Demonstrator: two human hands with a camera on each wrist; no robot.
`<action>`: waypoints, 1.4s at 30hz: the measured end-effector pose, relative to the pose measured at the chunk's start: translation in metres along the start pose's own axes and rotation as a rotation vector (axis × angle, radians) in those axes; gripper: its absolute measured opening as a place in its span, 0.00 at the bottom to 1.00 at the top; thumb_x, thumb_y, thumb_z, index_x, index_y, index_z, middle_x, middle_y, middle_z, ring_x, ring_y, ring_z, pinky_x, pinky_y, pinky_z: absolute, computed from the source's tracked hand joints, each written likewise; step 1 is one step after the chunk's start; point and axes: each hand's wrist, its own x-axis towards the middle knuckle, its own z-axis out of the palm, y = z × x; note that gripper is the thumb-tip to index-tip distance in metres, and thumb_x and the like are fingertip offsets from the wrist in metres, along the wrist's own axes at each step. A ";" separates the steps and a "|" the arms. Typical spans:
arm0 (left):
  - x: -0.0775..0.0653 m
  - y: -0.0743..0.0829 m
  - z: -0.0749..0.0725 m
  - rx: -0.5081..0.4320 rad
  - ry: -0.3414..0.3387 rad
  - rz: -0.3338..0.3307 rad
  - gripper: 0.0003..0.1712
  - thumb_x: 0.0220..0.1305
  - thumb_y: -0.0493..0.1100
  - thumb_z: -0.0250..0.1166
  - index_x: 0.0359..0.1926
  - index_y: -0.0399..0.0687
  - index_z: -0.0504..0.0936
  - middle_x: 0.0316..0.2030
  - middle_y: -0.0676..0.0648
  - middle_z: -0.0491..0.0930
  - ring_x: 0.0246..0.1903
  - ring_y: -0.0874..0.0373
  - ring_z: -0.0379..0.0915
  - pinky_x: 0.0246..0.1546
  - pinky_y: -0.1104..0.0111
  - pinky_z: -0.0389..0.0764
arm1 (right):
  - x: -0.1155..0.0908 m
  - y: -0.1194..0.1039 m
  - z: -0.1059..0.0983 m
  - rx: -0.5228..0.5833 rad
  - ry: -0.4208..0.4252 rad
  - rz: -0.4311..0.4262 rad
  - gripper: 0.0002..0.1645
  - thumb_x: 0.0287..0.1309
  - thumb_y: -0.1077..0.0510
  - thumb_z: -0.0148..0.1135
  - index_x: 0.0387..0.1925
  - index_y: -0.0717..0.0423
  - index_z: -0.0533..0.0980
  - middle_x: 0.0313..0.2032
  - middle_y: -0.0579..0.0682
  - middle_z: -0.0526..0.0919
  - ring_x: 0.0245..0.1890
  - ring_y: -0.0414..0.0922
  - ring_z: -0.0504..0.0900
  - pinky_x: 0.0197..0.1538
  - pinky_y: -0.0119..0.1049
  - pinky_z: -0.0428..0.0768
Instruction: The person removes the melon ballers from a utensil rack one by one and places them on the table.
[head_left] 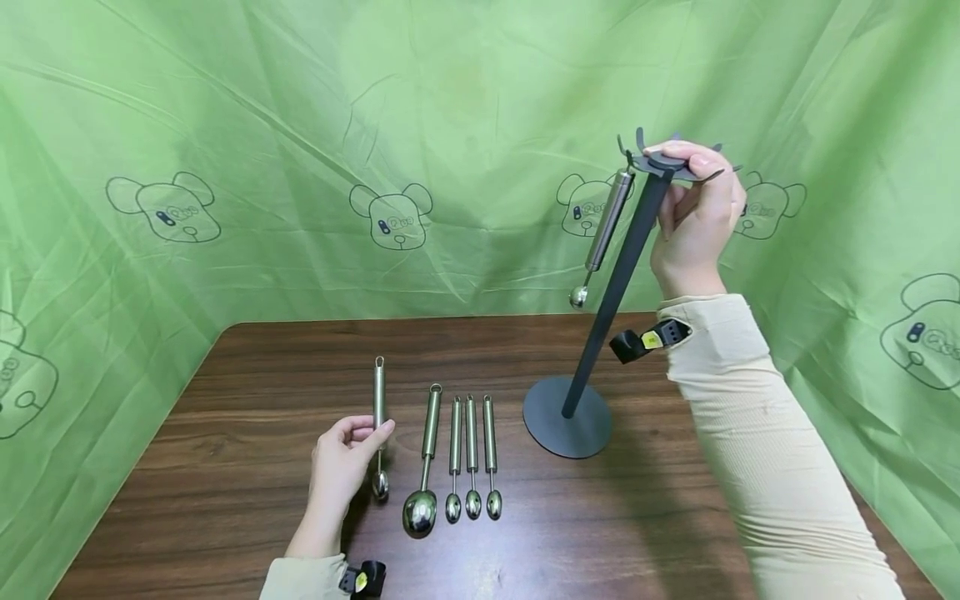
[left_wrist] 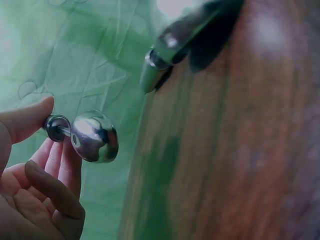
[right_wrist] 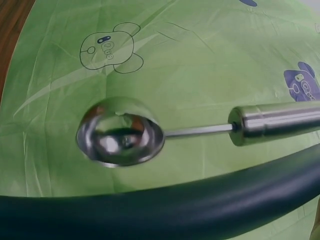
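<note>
My left hand pinches a steel melon baller by its handle between thumb and fingers. In the left wrist view the round bowl of this melon baller points out past the thumb. My right hand grips the hooked top of a black utensil stand, fingers over the rim and thumb at the front. From a hook on the left side hangs another melon baller, bowl down. The right wrist view shows its bowl beside the dark pole.
Right of the left hand, a larger round scoop and three small melon ballers lie in a row on the wooden table. The stand's round base is right of them. Green cloth hangs behind.
</note>
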 end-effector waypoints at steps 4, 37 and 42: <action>0.003 -0.005 0.004 0.057 -0.044 0.006 0.22 0.57 0.54 0.73 0.43 0.41 0.84 0.32 0.48 0.87 0.26 0.67 0.74 0.29 0.73 0.72 | 0.001 0.000 0.000 0.001 0.003 -0.002 0.19 0.63 0.67 0.44 0.29 0.72 0.81 0.28 0.61 0.86 0.05 0.36 0.48 0.11 0.27 0.44; 0.004 -0.011 0.020 0.165 -0.246 -0.088 0.22 0.54 0.50 0.74 0.41 0.36 0.82 0.25 0.50 0.83 0.12 0.63 0.72 0.16 0.71 0.77 | 0.003 -0.002 -0.001 0.025 0.025 0.015 0.18 0.63 0.68 0.45 0.29 0.73 0.80 0.28 0.62 0.86 0.05 0.36 0.48 0.11 0.27 0.44; 0.003 -0.010 0.021 0.192 -0.235 -0.085 0.21 0.53 0.50 0.75 0.39 0.37 0.82 0.21 0.51 0.82 0.11 0.63 0.72 0.17 0.70 0.76 | 0.002 -0.001 -0.001 0.019 0.014 0.018 0.18 0.63 0.68 0.45 0.29 0.73 0.80 0.28 0.62 0.86 0.05 0.36 0.47 0.11 0.27 0.43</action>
